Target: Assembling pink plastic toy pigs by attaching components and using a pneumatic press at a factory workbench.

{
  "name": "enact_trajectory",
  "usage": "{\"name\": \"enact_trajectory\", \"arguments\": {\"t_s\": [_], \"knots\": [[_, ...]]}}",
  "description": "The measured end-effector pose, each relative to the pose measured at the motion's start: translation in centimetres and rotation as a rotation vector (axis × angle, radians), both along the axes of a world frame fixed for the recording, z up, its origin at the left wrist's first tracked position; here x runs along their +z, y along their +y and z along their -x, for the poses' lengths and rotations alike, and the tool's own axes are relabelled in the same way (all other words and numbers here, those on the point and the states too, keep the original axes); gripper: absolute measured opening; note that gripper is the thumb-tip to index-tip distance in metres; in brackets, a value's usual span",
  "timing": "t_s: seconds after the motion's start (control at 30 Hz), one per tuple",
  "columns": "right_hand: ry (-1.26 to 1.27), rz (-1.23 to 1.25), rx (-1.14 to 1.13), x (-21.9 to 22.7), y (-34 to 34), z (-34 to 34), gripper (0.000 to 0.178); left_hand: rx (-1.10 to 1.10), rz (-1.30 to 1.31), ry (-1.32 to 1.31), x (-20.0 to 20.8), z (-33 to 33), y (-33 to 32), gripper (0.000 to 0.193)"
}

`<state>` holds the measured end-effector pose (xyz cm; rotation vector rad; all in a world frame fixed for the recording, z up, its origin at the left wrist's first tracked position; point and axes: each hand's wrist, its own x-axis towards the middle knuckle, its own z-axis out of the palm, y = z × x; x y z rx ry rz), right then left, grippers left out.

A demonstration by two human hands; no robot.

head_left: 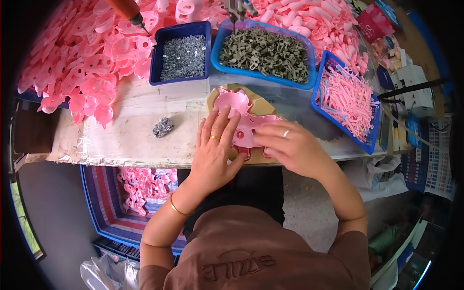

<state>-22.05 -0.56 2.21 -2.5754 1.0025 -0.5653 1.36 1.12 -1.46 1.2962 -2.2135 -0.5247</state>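
Observation:
A pink molded plastic shell (233,100) lies hollow side up in a tan shaped holder (261,105) near the table's front edge. My left hand (212,150) rests on the shell's left side, fingers stretched out and lying flat, thumb apart. From the right, my right hand (296,149) lays its extended fingers over the shell's lower right part, its thumb lower down by the holder. Both hands are open. They hide part of the shell and holder. A small pile of screws (163,127) sits on the table to the left.
Behind the holder stand a dark blue bin of screws (182,58) and a blue tray of olive-brown parts (266,53). A blue basket of pink sticks (345,104) stands right. Pink shells (87,63) heap up at left. An orange screwdriver (126,10) hangs above. A crate (99,212) sits below.

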Motion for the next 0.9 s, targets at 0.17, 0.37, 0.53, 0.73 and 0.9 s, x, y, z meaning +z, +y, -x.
{"name": "enact_trajectory", "arguments": {"t_s": [0.17,0.37,0.53,0.73,0.9], "knots": [[-0.031,-0.126,-0.234,1.2,-0.2,2.2,0.05,-0.02,-0.005,-0.006,0.9,0.6,-0.3,0.09],[-0.085,-0.265,-0.334,0.3,-0.1,2.1,0.054,0.037,0.05,-0.137,0.6,2.6,-0.5,0.095],[-0.063,-0.263,-0.304,0.3,-0.5,1.9,0.053,0.043,0.07,-0.157,0.2,3.2,-0.3,0.095],[-0.051,-0.233,-0.274,-0.3,-1.0,2.1,0.056,0.047,0.069,-0.167,0.2,3.3,-0.4,0.092],[-0.065,-0.175,-0.213,-1.0,-1.2,2.8,0.056,0.047,0.071,-0.178,0.4,3.4,-0.5,0.092]]}}
